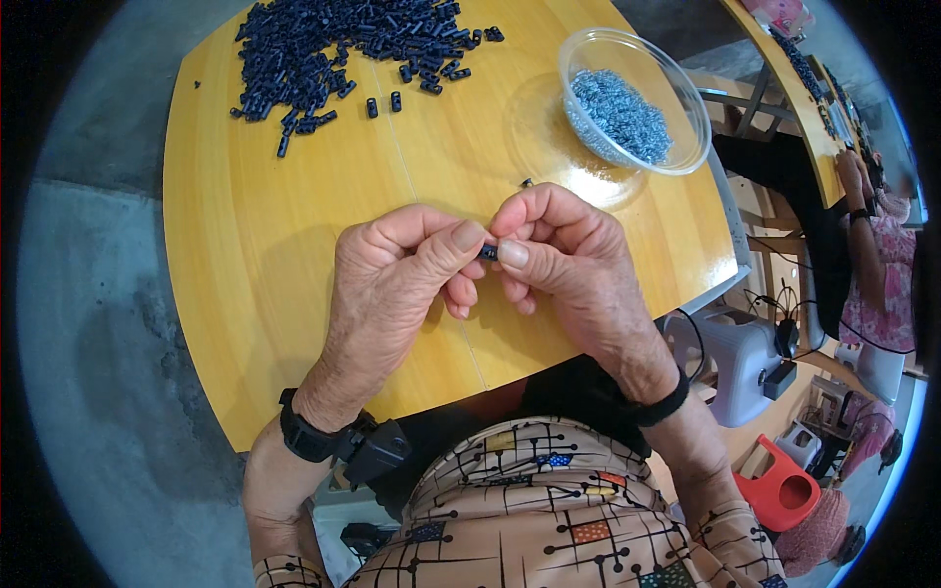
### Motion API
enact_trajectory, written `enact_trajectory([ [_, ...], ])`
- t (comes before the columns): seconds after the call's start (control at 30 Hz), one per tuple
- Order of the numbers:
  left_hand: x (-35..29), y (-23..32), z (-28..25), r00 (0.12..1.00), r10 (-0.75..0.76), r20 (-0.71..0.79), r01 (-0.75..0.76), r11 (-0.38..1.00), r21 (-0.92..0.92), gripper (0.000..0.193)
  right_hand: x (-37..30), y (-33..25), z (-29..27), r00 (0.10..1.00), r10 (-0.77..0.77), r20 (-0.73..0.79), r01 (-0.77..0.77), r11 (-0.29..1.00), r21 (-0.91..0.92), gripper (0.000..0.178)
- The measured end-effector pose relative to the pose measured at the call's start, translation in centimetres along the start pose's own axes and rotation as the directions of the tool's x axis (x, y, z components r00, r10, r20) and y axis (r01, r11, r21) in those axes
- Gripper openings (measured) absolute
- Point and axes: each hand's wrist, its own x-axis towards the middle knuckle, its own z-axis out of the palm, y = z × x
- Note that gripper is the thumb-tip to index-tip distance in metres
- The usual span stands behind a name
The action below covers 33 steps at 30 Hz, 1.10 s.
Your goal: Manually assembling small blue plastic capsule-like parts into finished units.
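Note:
Between the fingertips of both hands is a small black plastic part (488, 253), mostly covered by the thumbs. My left hand (397, 257) pinches it from the left, thumb on top. From the right, my right hand (567, 250) grips the same part between thumb and fingers. Just beyond my right fingers a tiny dark piece (527, 183) lies on the table. A large heap of similar black parts (314, 54) covers the far left of the table, with two lying apart in front of it.
A clear round plastic bowl (704, 127) holding many small shiny metal pieces (622, 113) stands at the far right of the yellow wooden table (265, 294). Beyond the right edge are a grey plastic chair (730, 367), a red stool (779, 490) and a person at another table (799, 88).

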Motion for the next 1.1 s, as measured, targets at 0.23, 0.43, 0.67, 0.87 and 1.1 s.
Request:
enact_trajectory([
  [0.23,-0.16,-0.01,0.15,0.999,-0.005,0.037,0.005,1.0,-0.018,0.023,-0.04,0.11,0.0,1.0,0.008,-0.003,-0.008,1.0,0.007,0.013],
  [0.43,-0.27,-0.27,0.13,0.999,-0.021,0.046,0.025,0.996,-0.083,0.023,-0.3,0.2,0.11,1.0,-0.007,-0.013,0.007,0.999,-0.036,0.015],
  [0.67,-0.1,-0.14,-0.16,0.994,-0.031,0.105,0.052,0.979,-0.199,0.025,-0.35,0.19,-0.29,0.999,-0.015,0.046,0.012,0.998,0.066,0.017],
  [0.87,-0.02,-0.24,-0.36,0.994,-0.042,0.103,0.063,0.977,-0.205,0.025,-0.31,0.42,-0.37,0.998,-0.02,0.056,0.019,0.999,0.03,0.019],
  [1.1,0.01,-0.45,-0.41,0.992,-0.059,0.108,0.081,0.975,-0.206,0.025,-0.31,0.63,-0.19,0.997,-0.055,0.057,0.055,0.998,-0.004,0.02],
])
